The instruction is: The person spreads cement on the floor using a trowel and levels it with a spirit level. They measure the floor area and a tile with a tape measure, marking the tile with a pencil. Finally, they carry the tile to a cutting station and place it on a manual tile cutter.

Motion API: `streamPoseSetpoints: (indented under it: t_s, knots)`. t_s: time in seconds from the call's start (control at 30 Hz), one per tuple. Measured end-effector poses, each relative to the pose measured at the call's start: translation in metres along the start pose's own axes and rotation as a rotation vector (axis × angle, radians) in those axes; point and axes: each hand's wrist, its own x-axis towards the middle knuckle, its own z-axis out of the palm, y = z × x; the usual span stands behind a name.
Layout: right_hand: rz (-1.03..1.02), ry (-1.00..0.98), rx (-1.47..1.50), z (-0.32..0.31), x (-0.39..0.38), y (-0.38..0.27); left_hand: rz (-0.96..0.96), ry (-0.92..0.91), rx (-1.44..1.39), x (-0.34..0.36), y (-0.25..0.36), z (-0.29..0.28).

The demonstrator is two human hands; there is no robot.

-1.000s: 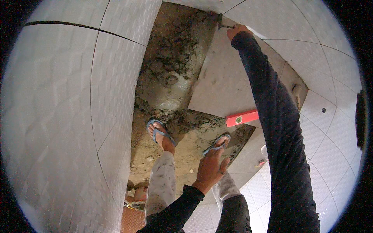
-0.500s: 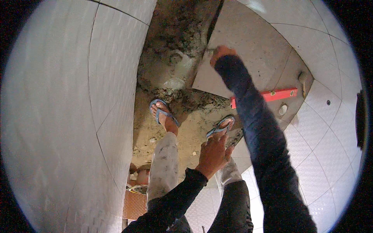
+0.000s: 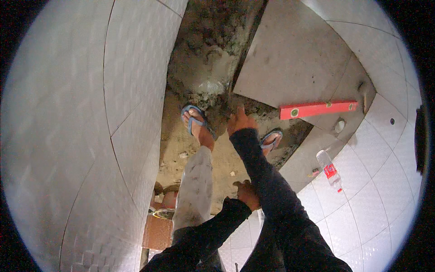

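White tiled walls (image 3: 86, 136) are seen at left, bare mortar floor (image 3: 213, 59) in the middle, a grey tile (image 3: 294, 50) at right. The left hand (image 3: 247, 194) is curled by the knee (grip unclear). The right hand (image 3: 240, 121), fingers together, is held just above the tile's near corner. A red level (image 3: 317, 109) is laid across the tile, long axis left-right.

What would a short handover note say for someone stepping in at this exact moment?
Right hand: empty, fingers spread, at the near edge of the big grey tile lying on the wet mortar.
Left hand: empty, near the thigh.
Red level: flat on the tile's near right edge.
Plastic bottle: on the white floor to the right.
Done: the tile lies on the bed.
Left: bare mortar and sand beside it, uncovered.
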Motion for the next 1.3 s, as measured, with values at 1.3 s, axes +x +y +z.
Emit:
streamPoseSetpoints:
  t_s: [1.3]
  knots:
    - [-0.003, 0.327, 0.099, -0.172, 0.200, -0.143, 0.088, 0.319, -0.171, 0.014, -0.016, -0.129]
